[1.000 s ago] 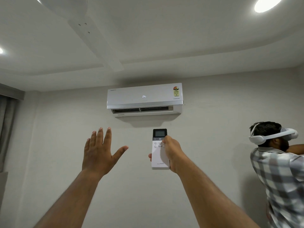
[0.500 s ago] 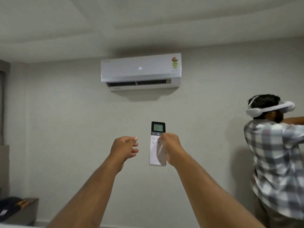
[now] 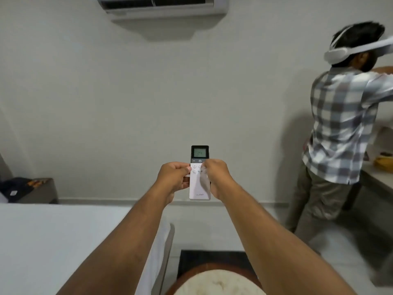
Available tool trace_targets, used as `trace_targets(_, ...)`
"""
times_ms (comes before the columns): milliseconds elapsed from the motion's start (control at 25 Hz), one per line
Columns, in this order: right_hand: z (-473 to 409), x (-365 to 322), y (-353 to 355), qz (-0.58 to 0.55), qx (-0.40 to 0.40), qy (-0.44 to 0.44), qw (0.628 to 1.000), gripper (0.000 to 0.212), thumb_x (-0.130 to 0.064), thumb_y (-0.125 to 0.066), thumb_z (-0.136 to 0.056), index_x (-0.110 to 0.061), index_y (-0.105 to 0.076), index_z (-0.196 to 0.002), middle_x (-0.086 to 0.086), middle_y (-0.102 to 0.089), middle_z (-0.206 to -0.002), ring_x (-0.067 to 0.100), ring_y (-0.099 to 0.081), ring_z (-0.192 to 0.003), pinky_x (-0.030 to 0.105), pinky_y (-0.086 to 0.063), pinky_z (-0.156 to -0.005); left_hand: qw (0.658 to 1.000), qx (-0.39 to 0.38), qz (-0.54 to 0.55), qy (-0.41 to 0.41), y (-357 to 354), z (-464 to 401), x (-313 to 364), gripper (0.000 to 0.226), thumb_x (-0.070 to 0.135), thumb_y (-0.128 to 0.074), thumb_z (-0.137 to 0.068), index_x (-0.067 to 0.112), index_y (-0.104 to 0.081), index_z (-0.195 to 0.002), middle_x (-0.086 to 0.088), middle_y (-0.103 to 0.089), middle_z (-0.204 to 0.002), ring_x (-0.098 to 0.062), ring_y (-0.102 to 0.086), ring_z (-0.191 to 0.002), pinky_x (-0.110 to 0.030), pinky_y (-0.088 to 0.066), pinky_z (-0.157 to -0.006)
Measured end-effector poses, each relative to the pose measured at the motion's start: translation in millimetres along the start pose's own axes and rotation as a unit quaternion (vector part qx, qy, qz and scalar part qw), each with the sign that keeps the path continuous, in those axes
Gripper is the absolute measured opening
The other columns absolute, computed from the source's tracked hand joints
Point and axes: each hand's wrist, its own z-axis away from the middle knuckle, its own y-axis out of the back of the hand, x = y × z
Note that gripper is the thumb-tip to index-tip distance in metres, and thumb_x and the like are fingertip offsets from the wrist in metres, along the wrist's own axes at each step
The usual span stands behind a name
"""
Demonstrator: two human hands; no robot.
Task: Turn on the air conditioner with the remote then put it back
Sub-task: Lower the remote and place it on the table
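The white remote (image 3: 199, 188) with a dark top and a lit screen stands upright in front of me at arm's length. My right hand (image 3: 217, 177) grips its right side, thumb lying across the front. My left hand (image 3: 174, 177) is closed on its left edge with the fingertips near the buttons. Only the underside of the white air conditioner (image 3: 161, 6) shows on the wall at the top edge, its louvre slot dark.
A person in a checked shirt (image 3: 342, 128) and a white headset stands at the right by a counter (image 3: 376, 175). A white bed (image 3: 63, 237) lies at lower left, a bedside table (image 3: 40, 190) behind it. A dark mat (image 3: 212, 260) is below my arms.
My view has tilted down, so the air conditioner slid to the top edge. My left hand went from open and raised to closed on the remote's left side. My right hand keeps holding it.
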Motion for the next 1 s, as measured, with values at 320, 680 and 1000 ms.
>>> trace_targets(320, -5.2, 135.7, 33.6, 0.081, 0.028, -0.161, 0.983, 0.020, -0.003, -0.041, -0.086, -0.012, -0.056, -0.077, 0.008, -0.065, -0.077, 0.019, -0.056, -0.066, 0.029, -0.040, -0.057, 0.990, 0.007, -0.026, 0.142, -20.5, 10.2, -136.8, 0.009, 0.006, -0.059, -0.090, 0.010, -0.068, -0.090, -0.002, -0.076, -0.073, -0.012, -0.072, -0.059, -0.023, -0.054, -0.052)
trace_targets(680, 13.5, 299.8, 78.4, 0.128, 0.027, -0.256, 0.958, 0.022, -0.003, -0.050, -0.096, -0.006, -0.073, -0.097, 0.006, -0.073, -0.088, 0.023, -0.068, -0.079, 0.037, -0.056, -0.074, 0.953, -0.022, -0.050, 0.297, -36.7, 38.8, -297.1, 0.011, 0.005, -0.058, -0.089, 0.010, -0.067, -0.091, -0.005, -0.076, -0.086, -0.022, -0.072, -0.077, -0.032, -0.058, -0.067)
trace_targets(1000, 52.8, 466.8, 127.8, 0.173, 0.028, -0.377, 0.909, 0.029, 0.000, -0.053, -0.091, -0.017, -0.073, -0.079, 0.023, -0.076, -0.104, 0.029, -0.064, -0.081, 0.050, -0.058, -0.078, 0.896, -0.036, -0.070, 0.437, -60.1, 91.1, -458.7, 0.020, -0.001, -0.052, -0.087, 0.000, -0.067, -0.100, -0.011, -0.074, -0.089, -0.023, -0.071, -0.076, -0.031, -0.058, -0.066)
